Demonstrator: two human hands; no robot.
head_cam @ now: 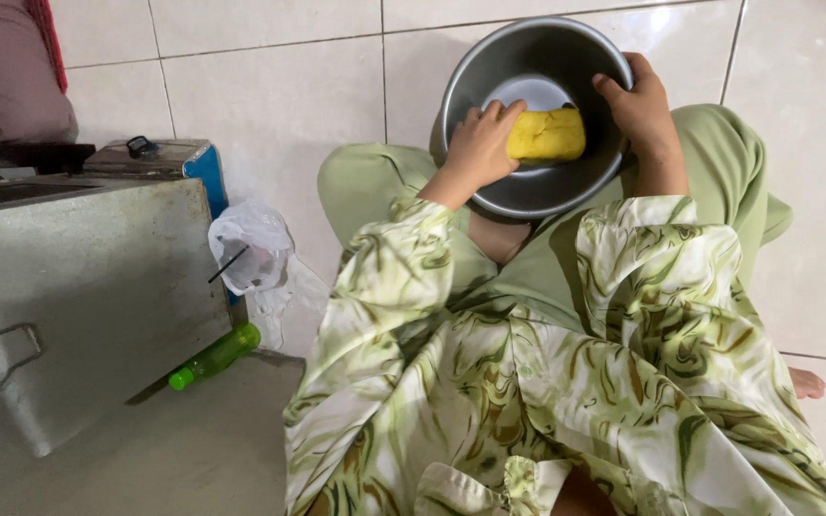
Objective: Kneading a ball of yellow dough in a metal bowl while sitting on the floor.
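1. Steel bowl [489, 57]: round, shiny, resting on the lap at the far centre of the view, tilted slightly toward the camera.
2. Yellow dough [549, 134]: one smooth block-shaped lump, lying on the bottom of the bowl, a little right of its centre.
3. Left hand [480, 145]: inside the bowl, palm down, fingers together and curled over the left end of the dough, pressing on it.
4. Right hand [638, 105]: at the right rim of the bowl, fingers bent over the edge, thumb hooked inside, gripping the rim; not touching the dough.
5. Sleeves [394, 287]: green-and-white swirled fabric, covering both forearms down to the wrists.
6. Tiled floor [270, 86]: pale square tiles, far and to both sides of the lap.
7. Metal box [88, 287]: large, grey, with a wire handle, at the near left.
8. Green bottle [214, 356]: lying on its side against the foot of the box.
9. Plastic bag [252, 247]: clear, crumpled, just right of the box, above the bottle.
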